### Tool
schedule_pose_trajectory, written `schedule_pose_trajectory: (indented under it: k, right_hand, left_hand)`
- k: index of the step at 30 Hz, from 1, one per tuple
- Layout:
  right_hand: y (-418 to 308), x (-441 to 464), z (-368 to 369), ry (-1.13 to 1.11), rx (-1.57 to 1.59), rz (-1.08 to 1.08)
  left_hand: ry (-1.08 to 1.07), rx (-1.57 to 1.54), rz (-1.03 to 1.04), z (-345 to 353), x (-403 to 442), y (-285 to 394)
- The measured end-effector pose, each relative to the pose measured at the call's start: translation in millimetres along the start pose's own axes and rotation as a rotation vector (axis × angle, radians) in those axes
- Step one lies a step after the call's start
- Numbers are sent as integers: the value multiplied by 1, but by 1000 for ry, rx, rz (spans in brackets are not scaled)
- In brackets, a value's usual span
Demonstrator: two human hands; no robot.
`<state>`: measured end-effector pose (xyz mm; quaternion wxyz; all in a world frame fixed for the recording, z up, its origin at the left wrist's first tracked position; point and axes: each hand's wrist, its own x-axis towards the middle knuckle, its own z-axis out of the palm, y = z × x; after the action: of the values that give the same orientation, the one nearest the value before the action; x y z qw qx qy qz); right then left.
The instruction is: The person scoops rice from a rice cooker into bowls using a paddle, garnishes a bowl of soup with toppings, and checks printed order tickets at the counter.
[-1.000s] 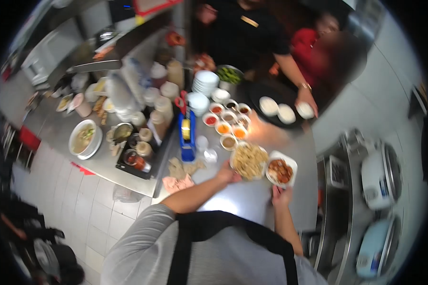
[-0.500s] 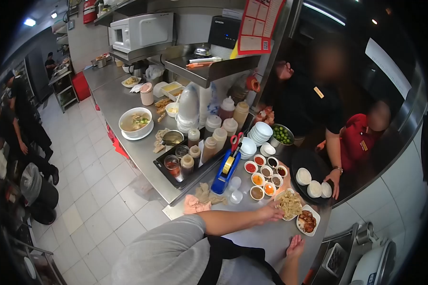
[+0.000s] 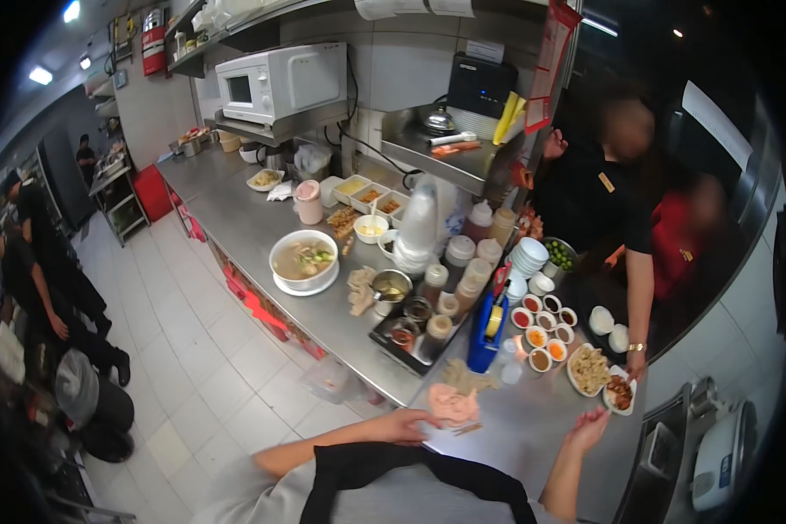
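Note:
My left hand [image 3: 403, 427] is at the counter's near edge, just left of a crumpled pink cloth [image 3: 453, 405]. Its fingers are loosely apart, and I see nothing held. Palm up with half-curled fingers, my right hand [image 3: 589, 429] is just below a white dish of browned, sauced meat [image 3: 620, 394] and holds nothing visible. Beside that dish is another white dish heaped with pale, chopped-looking food [image 3: 590, 370]. From across the counter, a co-worker's hand [image 3: 635, 363] reaches to the far side of the meat dish.
Small sauce cups [image 3: 546, 320] fill the area behind the dishes. A blue tape dispenser [image 3: 486, 336] stands left of them, beside a black tray of bottles [image 3: 402, 339]. Farther left sits a bowl of soup [image 3: 304, 260]. The co-worker [image 3: 607, 188] stands across the counter.
My left hand has drawn back from the dish of pale food to the pink cloth. The co-worker's hand has come from the white cups to the meat dish. The view has turned left.

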<state>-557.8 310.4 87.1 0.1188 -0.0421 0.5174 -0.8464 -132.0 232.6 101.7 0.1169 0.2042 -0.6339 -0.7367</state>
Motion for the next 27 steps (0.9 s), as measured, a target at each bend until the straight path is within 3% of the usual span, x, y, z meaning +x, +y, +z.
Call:
schedule_pose_trajectory:
  k: [1, 2, 3, 5, 8, 9, 11, 16, 20, 21, 23, 25, 27]
  right_hand:
    - [1, -24, 24, -67, 53, -37]
    - [1, -47, 48, -134, 105, -78]
    - [0, -72, 71, -209, 104, -92]
    - [-3, -124, 118, -351, 107, -122]
    - [-4, -197, 182, -567, 228, -114]
    - [-2, -216, 200, -628, 234, -126]
    - [3, -248, 233, -750, 241, -145]
    - [17, -308, 306, -918, 309, -76]
    - [48, -335, 362, -931, 365, -6]
    - [61, -337, 375, -979, 325, 31]
    - [66, -359, 410, -987, 198, 191]
    - [93, -363, 450, -1170, -5, 105]
    - [122, -364, 493, -1193, -167, 51]
  left_hand:
    - [170, 35, 41, -18, -43, -18]
    - [287, 33, -112, -38, -92, -25]
    - [417, 201, 37, -64, -131, -76]
    - [668, 174, -112, -87, -211, -107]
    - [868, 12, -388, -107, -287, -101]
    - [908, -36, -374, -111, -297, -93]
    - [986, -137, -350, -118, -305, -83]
    - [885, -133, -249, -162, -277, -56]
    - [865, -64, -204, -213, -250, -57]
    - [952, -117, -155, -229, -245, -71]
    - [1060, 227, -3, -275, -234, -81]
    - [1147, 484, 13, -309, -240, -91]
    - [1280, 547, -21, -351, -242, -90]
